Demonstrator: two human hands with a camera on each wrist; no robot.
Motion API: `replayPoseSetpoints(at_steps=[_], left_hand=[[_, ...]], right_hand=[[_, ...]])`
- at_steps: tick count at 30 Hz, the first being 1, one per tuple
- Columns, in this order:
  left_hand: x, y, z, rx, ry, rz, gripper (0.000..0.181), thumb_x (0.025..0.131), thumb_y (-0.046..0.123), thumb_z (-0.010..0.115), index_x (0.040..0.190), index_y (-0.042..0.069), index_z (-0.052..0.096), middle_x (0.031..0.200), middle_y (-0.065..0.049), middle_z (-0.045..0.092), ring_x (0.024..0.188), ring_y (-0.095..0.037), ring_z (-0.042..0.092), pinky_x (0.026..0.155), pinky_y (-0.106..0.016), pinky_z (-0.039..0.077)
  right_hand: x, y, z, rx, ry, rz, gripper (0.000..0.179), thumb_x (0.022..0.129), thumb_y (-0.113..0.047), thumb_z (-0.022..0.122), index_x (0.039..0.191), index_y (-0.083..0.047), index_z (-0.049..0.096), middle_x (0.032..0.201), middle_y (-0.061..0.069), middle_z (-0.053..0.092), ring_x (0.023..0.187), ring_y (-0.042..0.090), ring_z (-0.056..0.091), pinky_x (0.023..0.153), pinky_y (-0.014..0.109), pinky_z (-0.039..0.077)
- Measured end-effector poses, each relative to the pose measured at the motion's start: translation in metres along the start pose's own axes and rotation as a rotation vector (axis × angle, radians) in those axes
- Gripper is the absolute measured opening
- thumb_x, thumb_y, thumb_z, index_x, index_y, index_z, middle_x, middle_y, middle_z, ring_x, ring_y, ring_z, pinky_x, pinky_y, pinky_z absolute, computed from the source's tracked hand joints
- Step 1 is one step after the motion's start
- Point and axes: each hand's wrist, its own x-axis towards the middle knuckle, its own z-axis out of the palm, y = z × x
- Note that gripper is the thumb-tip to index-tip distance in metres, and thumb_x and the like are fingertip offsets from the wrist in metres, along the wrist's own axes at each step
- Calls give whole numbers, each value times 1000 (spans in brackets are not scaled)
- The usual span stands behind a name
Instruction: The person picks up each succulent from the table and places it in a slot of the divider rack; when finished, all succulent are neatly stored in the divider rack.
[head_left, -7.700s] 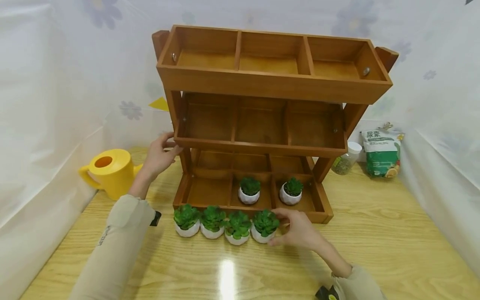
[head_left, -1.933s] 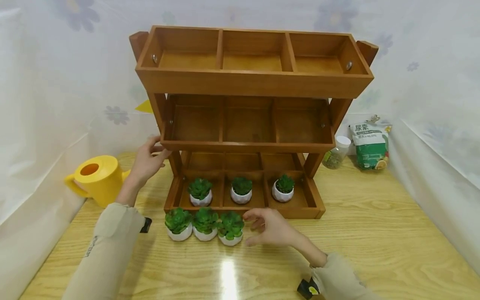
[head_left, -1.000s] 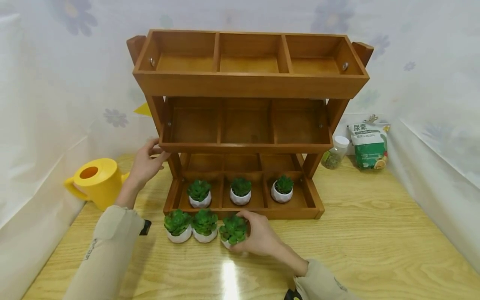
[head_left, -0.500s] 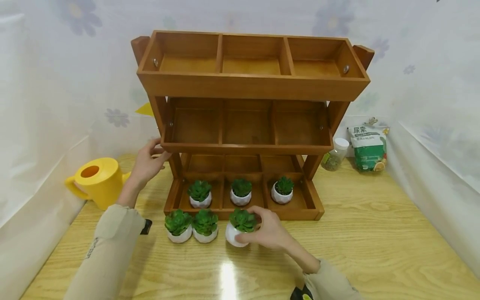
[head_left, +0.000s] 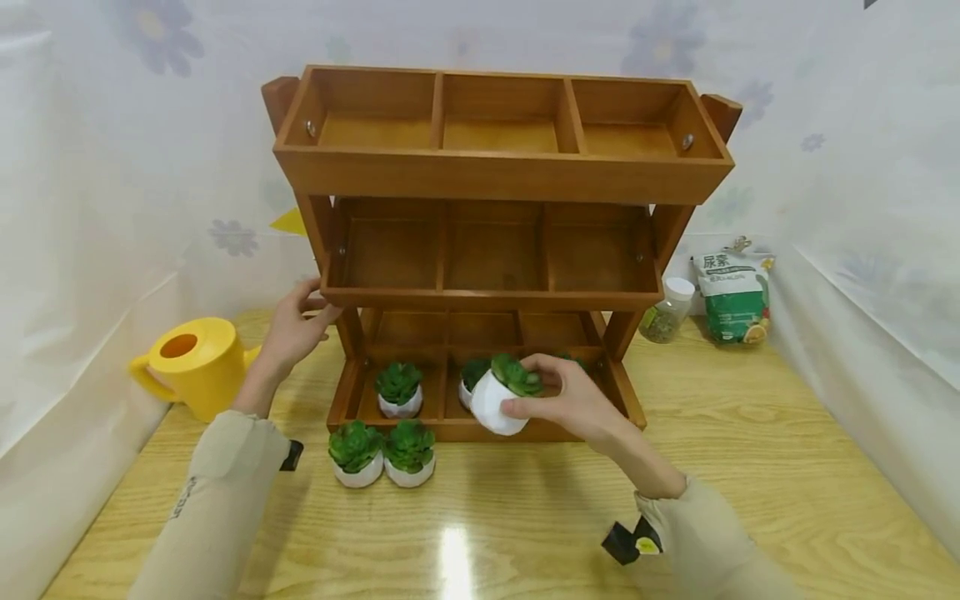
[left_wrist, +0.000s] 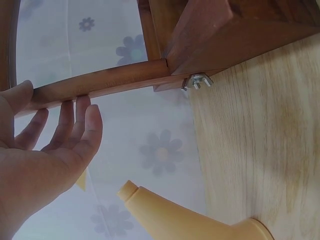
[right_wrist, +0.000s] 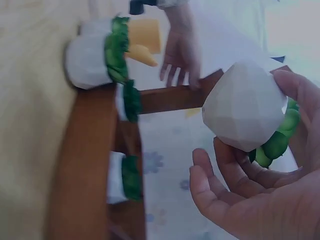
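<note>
In the head view my right hand (head_left: 581, 408) holds a potted succulent (head_left: 497, 406) by its white faceted pot, tilted, in the air before the bottom tier of a wooden three-tier plant stand (head_left: 495, 177). Thumb and fingers pinch that pot in the right wrist view. My left hand (head_left: 296, 329) grips the stand's left upright (left_wrist: 120, 77), thumb on one side and fingertips on the other. One potted succulent (head_left: 399, 392) sits in the bottom tier's left compartment; the middle one (head_left: 472, 373) is partly hidden and the right one mostly hidden. Two potted succulents (head_left: 357, 454) (head_left: 409, 454) stand on the table.
A yellow watering can (head_left: 202, 367) stands left of the stand, beside my left forearm. At the right back are a white-lidded jar (head_left: 667, 312) and a green and white bag (head_left: 733, 296). Flowered white sheeting surrounds the wooden table (head_left: 750, 467).
An earlier succulent went from the table row into the left bottom compartment. My right hand has since gripped another from the row, lifted it and tilted it toward the stand. The left hand stays put.
</note>
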Motion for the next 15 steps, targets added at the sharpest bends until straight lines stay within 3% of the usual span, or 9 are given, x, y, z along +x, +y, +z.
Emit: replayPoseSetpoints(at_steps=[8,15], left_hand=[[-2,1,-1,-1,1,-4,66,98,39,52,151,6,28,136,-30,42,114,-44,53,74,-29,54],[-1,1,-1,5,-7,5,67,99,39,51,151,5,27,137,-31,41,116,-45,51,82,-45,53]], right_hand=[[6,-47,-39,-34,49,-87,43,84,-21,70,119,2,58,97,8,66,87,21,62,77,33,52],[16,-81,-74,-125,80,-92,46,88,-23,65,126,0,54,97,8,63,86,19,59,75,30,52]])
